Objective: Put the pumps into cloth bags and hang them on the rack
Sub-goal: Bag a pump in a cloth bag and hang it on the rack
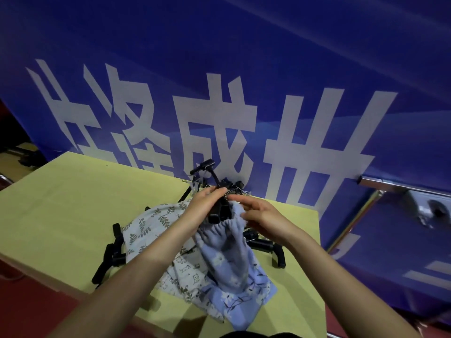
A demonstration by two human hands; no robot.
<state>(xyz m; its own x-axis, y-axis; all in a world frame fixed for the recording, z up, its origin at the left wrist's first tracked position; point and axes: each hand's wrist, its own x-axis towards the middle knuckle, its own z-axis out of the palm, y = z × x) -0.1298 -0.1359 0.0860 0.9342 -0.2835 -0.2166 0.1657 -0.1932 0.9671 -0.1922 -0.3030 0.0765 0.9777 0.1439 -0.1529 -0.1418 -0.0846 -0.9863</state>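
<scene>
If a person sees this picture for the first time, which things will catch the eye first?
First, the big blue banner with white characters filling the background behind the yellow-green table. Then, at the centre, the left hand and right hand work at the gathered mouth of a light blue flowered cloth bag, from which a black pump sticks out.

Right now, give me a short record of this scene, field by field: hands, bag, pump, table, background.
left hand: grips the black pump at the bag's mouth
right hand: pinches the rim of the blue bag
blue bag: floral, gathered mouth up, held above the table
pump: partly inside the blue bag
other bags: leaf and animal prints, lying on the table
other pumps: black, on the table beside the bags
table: yellow-green top
background: blue banner, white characters
</scene>
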